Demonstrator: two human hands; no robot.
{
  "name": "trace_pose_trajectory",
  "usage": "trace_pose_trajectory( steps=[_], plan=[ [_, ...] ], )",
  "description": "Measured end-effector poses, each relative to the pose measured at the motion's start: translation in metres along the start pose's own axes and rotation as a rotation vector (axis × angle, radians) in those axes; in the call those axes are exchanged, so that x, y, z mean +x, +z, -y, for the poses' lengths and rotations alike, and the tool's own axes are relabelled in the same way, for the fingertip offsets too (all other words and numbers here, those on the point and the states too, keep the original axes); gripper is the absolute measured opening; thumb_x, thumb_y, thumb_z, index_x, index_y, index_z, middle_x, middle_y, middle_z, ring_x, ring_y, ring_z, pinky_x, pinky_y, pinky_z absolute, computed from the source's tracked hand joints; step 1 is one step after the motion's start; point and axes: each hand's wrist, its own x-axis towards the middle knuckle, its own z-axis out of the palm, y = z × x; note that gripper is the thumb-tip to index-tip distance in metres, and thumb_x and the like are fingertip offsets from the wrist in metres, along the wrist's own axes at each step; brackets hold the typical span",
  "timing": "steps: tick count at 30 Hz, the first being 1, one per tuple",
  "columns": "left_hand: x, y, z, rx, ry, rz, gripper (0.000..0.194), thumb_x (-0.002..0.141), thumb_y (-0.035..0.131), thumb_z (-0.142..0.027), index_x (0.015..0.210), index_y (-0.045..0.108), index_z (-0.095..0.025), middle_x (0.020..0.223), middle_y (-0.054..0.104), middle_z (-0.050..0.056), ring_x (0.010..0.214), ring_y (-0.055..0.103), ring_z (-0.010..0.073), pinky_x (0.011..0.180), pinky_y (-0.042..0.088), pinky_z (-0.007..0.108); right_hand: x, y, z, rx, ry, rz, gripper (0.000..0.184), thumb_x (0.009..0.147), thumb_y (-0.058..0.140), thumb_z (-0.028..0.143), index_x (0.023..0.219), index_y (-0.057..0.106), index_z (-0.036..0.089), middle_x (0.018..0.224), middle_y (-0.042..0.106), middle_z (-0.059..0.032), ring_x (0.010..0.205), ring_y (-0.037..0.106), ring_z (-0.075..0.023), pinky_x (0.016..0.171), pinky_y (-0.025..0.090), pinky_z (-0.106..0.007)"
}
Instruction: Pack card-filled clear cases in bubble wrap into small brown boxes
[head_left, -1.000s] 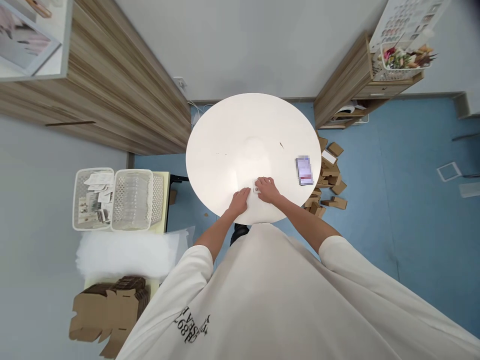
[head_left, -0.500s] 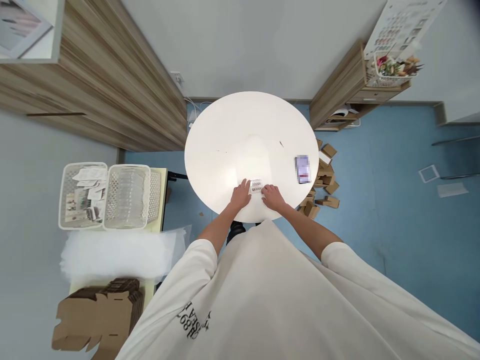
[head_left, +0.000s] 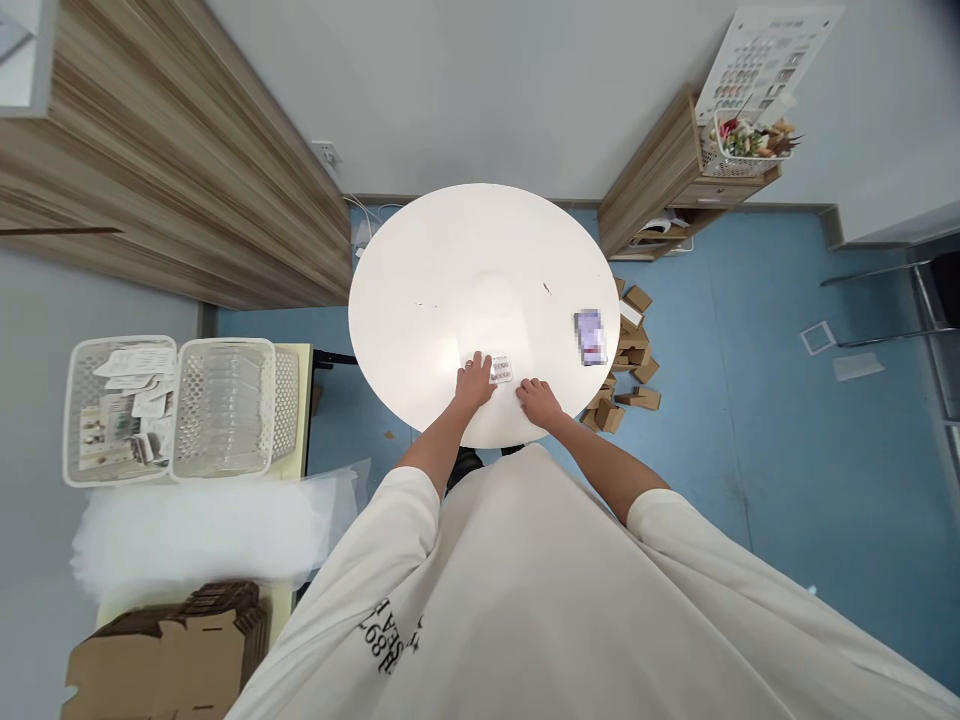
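Note:
A small clear case (head_left: pixel 502 370) with two rows of tiny pieces lies flat near the front edge of the round white table (head_left: pixel 487 240). My left hand (head_left: pixel 474 382) holds its left side, with the thumb by the near corner and the fingers along the edge. Just to the right of the case, my right hand (head_left: pixel 538 402) rests low over the table, its fingers curled and pressed together. Whatever those fingertips may pinch is too small to make out.
A purple package (head_left: pixel 591 338), blurred, lies at the table's right. Cardboard boxes (head_left: pixel 634 345) are heaped on the floor beyond. To my left, a side table bears white baskets (head_left: pixel 225 400), translucent sheets (head_left: pixel 202 525) and flattened cartons (head_left: pixel 165 660). A wooden cabinet (head_left: pixel 675 170) stands back right.
My right hand has drawn away from the case's right end, leaving a small gap. The left hand stays at the case. The whole view has shifted slightly.

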Motion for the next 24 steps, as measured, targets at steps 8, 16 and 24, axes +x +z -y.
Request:
trace_pose_trajectory(
  steps=[8,16,24],
  plan=[
    [0.003,-0.003,0.001,-0.015,-0.016,0.006,0.074,0.091,0.062,-0.035,0.156,0.027,-0.023,0.166,0.021,0.017,0.136,0.042,0.0398,0.103,0.041,0.049,0.005,0.002,0.0,-0.06,-0.028,-0.005,0.031,0.089,0.048,0.008,0.114,0.064,0.019,0.122,0.059,-0.0153,0.107,0.05,-0.0312,0.094,0.036,-0.042],
    [0.002,-0.014,0.021,-0.148,0.007,0.032,0.057,0.1,0.042,-0.035,0.154,0.028,-0.023,0.161,0.032,0.015,0.128,0.054,0.0324,0.101,0.044,0.045,0.02,-0.027,-0.005,0.103,-0.007,0.036,0.016,0.091,0.05,0.015,0.097,0.065,0.019,0.106,0.065,-0.0124,0.097,0.057,-0.0264,0.087,0.039,-0.037],
    [-0.003,-0.032,0.028,-0.248,-0.141,-0.158,0.044,0.104,0.031,-0.035,0.144,0.045,-0.021,0.148,0.049,0.013,0.13,0.052,0.0295,0.104,0.043,0.046,0.054,-0.06,-0.026,0.403,0.124,0.105,0.009,0.086,0.059,0.022,0.094,0.062,0.022,0.109,0.067,-0.0061,0.09,0.061,-0.0207,0.073,0.042,-0.029]
  ],
)
